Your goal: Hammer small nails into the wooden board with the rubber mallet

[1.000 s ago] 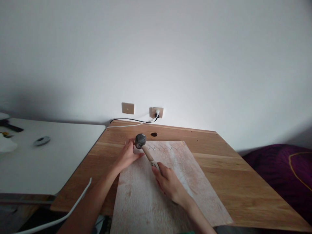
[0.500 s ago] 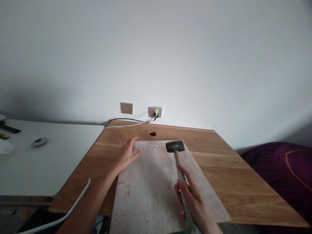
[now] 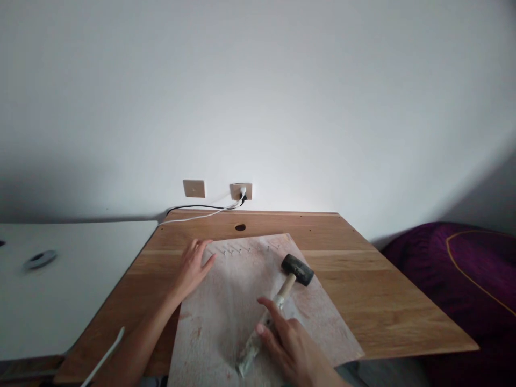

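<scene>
A rubber mallet (image 3: pixel 297 270) with a black head and a worn, tape-wrapped handle lies slantwise on a pale, whitewashed wooden board (image 3: pixel 226 301). Over its handle is my right hand (image 3: pixel 288 341), index finger stretched out and thumb touching the handle; the remaining fingers are hidden. My left hand (image 3: pixel 195 263) rests at the board's far left corner, thumb and fingers apart, holding nothing. Beside it, several small nails (image 3: pixel 240 251) stand in a row along the far edge of the board, with a wider gap towards the right.
The board lies on a wooden desk (image 3: pixel 363 290) against the wall. A white table (image 3: pixel 80 301) with a grey ring-shaped roll (image 3: pixel 40 259) adjoins on the left. Cables run to a wall socket (image 3: pixel 241 191). A purple beanbag-like thing (image 3: pixel 423 263) sits at right. A white cable end (image 3: pixel 107 356) rises at front left.
The mallet has turned, its head now to the right and its handle end to the left, resting on the board. My right hand's grip has loosened. The view has shifted slightly.
</scene>
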### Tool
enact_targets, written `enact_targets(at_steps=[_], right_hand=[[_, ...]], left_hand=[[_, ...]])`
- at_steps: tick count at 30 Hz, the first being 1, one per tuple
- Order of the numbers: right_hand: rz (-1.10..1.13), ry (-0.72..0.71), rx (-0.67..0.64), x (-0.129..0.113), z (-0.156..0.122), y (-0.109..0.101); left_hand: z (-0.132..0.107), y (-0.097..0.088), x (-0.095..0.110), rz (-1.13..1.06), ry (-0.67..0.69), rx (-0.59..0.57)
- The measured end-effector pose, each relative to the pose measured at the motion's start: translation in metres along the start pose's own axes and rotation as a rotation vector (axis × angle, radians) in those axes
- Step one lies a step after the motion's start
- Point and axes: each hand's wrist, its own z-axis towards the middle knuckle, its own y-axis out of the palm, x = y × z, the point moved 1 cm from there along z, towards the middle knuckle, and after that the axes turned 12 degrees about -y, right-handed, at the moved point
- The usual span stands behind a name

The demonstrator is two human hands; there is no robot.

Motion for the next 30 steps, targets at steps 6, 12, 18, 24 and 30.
enact_targets(at_steps=[6, 12, 18, 24, 30], right_hand=[[-0.515, -0.473, 0.127, 0.020, -0.049, -0.026], [-0.839, -0.520, 0.128, 0.058, -0.079, -0.032], [-0.857, -0.548, 0.143, 0.060, -0.079, -0.030], [-0.900, -0.436, 0.093, 0.067, -0.093, -0.057], [-0.903, -0.255, 0.133, 0.107, -0.123, -0.089]], left_hand=[[-0.079, -0.032, 0.007, 0.205, 0.074, 0.021], [-0.143, -0.044, 0.009, 0.230, 0.087, 0.016], [-0.126, -0.048, 0.012, 0.044, -0.069, 0.076], [-0.100, -0.043, 0.034, -0.225, -0.198, -0.108], [-0.074, 0.008, 0.099, -0.272, -0.068, -0.234]])
